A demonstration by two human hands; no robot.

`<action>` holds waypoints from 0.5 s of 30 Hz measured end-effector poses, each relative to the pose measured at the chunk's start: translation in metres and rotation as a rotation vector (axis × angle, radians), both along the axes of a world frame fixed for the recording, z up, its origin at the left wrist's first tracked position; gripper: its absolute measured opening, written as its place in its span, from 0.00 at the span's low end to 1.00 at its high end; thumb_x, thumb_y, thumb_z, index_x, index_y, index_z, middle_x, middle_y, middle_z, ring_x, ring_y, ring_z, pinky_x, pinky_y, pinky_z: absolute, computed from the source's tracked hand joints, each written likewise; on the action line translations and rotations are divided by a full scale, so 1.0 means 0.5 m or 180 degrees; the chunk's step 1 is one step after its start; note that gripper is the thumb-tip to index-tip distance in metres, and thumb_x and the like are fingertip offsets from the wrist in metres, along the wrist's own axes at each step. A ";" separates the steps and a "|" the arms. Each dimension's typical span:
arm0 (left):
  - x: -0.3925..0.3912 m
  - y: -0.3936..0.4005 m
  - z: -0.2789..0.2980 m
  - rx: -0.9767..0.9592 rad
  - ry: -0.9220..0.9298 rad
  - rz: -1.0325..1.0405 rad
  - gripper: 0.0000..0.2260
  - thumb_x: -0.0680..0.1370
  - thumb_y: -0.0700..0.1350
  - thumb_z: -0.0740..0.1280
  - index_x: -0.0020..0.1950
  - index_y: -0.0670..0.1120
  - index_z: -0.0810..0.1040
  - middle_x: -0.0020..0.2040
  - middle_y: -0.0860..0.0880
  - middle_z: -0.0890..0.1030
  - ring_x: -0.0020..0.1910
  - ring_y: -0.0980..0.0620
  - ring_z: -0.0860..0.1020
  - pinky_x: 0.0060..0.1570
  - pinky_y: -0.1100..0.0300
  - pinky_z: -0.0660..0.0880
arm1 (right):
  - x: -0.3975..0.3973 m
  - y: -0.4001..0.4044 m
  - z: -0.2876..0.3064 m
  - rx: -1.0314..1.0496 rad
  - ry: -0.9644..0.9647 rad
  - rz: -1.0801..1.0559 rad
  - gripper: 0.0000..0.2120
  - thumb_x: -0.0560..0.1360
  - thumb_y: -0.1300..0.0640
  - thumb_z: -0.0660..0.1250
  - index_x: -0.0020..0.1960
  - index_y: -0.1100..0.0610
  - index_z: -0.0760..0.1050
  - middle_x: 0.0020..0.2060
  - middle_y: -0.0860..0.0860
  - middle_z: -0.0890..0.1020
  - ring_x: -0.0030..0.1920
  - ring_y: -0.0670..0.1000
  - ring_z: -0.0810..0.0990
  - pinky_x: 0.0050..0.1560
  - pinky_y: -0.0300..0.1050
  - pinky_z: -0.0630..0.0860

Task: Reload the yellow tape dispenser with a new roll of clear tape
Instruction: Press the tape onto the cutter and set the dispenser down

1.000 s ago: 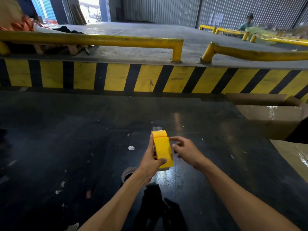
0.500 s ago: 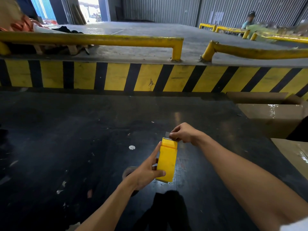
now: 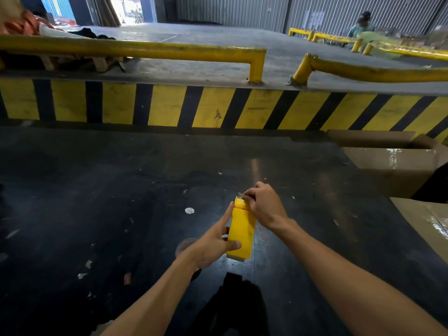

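The yellow tape dispenser [image 3: 242, 230] is held up in front of me over the dark floor, its long yellow back facing the camera. My left hand [image 3: 213, 243] grips its left side, thumb across the lower face and forefinger stretched up along the edge. My right hand [image 3: 265, 204] pinches the clear tape end [image 3: 241, 195] at the dispenser's top, by the cutter. The tape roll inside is hidden behind the yellow body. A round roll or core [image 3: 185, 244] lies on the floor just behind my left wrist, partly covered.
A yellow-and-black striped dock wall [image 3: 218, 106] with yellow rails [image 3: 135, 48] runs across ahead. Cardboard boxes [image 3: 397, 166] stand at the right. Paper scraps and a white spot [image 3: 189, 210] dot the black floor. A person [image 3: 361, 24] sits far back right.
My right hand has come from beside the dispenser up to its top edge and closed on the tape end. The dispenser has tilted slightly right and dropped a little lower.
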State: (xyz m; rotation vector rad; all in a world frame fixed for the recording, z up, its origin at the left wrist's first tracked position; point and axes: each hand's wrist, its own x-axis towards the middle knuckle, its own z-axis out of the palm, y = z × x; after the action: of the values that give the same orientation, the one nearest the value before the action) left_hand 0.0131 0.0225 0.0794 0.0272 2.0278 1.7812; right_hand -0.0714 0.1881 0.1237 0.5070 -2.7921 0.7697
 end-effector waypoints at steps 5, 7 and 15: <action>-0.002 0.020 -0.020 -0.0049 -0.0002 0.0120 0.48 0.78 0.34 0.71 0.79 0.70 0.46 0.72 0.44 0.71 0.68 0.42 0.74 0.68 0.34 0.73 | 0.024 0.003 -0.027 0.0774 0.0226 0.0103 0.13 0.81 0.58 0.60 0.61 0.54 0.80 0.54 0.54 0.82 0.56 0.56 0.77 0.55 0.52 0.75; -0.001 0.028 -0.026 -0.0178 0.0027 0.0178 0.49 0.77 0.33 0.71 0.79 0.70 0.46 0.71 0.43 0.72 0.67 0.41 0.75 0.67 0.36 0.74 | 0.033 0.005 -0.036 0.0873 0.0257 -0.0010 0.15 0.81 0.56 0.58 0.62 0.53 0.79 0.54 0.52 0.81 0.56 0.55 0.77 0.54 0.52 0.73; -0.004 0.083 -0.033 -0.1262 0.0581 0.0456 0.43 0.76 0.36 0.72 0.83 0.55 0.52 0.57 0.42 0.82 0.58 0.42 0.81 0.60 0.48 0.78 | 0.048 0.006 -0.099 -0.0097 -0.1423 -0.0564 0.24 0.82 0.48 0.53 0.77 0.48 0.64 0.68 0.62 0.70 0.69 0.63 0.67 0.68 0.53 0.66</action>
State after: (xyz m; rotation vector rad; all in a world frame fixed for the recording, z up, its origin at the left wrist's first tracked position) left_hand 0.0110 0.0642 0.0629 -0.0810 2.5392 1.4678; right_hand -0.0473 0.1911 0.0743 0.0815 -3.1631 0.9859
